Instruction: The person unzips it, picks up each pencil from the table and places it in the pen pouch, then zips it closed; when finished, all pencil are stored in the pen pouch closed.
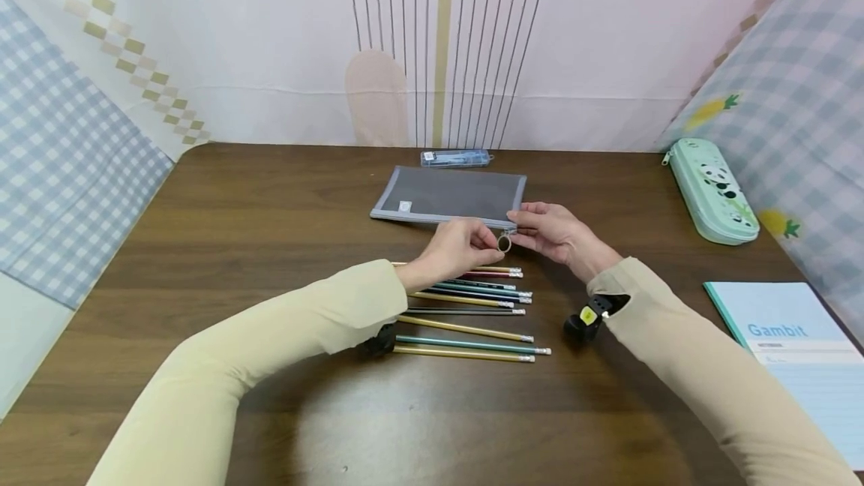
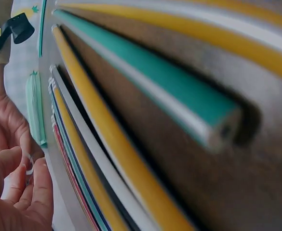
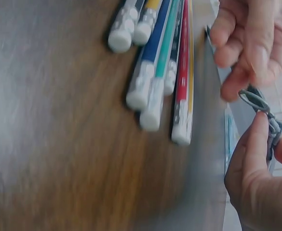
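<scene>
Grey pouch (image 1: 459, 193) between pencils (image 1: 466, 328) and blue case (image 1: 455, 159) on the table (image 1: 270, 201)
Right hand (image 1: 550, 232) pinches its near right corner; left hand (image 1: 457, 247), fingers narrow, is at the pouch's ring (image 1: 510, 243), gripping or not I cannot tell

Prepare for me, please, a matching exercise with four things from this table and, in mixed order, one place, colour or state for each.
1. Mesh pouch
2. Panda case
3. Notebook
4. Pencils

A. Printed with "Gambit"
B. Side by side, in front of the pouch
C. Held at one corner by the right hand
D. Mint green

Pairs: 1-C, 2-D, 3-A, 4-B
</scene>
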Motion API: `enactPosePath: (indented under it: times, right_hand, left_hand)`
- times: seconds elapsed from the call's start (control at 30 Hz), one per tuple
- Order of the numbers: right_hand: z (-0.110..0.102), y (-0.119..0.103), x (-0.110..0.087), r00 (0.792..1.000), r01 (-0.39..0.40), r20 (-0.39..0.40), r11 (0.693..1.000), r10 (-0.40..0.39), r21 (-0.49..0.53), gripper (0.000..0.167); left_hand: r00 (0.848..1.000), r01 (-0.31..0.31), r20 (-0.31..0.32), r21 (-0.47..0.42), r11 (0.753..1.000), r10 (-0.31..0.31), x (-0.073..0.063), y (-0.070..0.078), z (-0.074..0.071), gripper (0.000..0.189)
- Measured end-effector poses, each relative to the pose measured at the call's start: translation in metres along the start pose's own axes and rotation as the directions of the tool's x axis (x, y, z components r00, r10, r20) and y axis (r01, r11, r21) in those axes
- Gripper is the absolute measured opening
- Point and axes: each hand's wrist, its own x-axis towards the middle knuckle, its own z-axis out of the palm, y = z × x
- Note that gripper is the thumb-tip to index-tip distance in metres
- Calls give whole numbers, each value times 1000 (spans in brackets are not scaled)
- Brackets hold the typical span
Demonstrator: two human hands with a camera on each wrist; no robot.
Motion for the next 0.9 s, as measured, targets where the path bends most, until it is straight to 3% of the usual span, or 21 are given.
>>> enactPosePath:
  times: [0.17,0.33,0.47,0.63,0.9]
  right_hand:
    - [8,2,-2,1000,12,-21,999,-11,38,17]
    - [11,4,-2,999,34,-24,999,-34,11,16]
    - [7,7,-3,998,51,-32,999,-51,-19,17]
    - [2,9,-1,998,43,-40,998,-45,-41,20]
    - [-15,7,1,995,74,-55,994,-78,-75,19]
  left_hand:
    - [1000,23,-12,14,1000,-23,0,2,3,16]
    - [999,8,-33,42,999,-7,-2,0,1,14]
    - [999,29,-28,21,999,-29,-2,-2,-3,16]
    - [998,69,-6,56,996,-69,-1,-7,-14,16]
    - [994,99,-64,191,977,-88,-4,-28,-42,16]
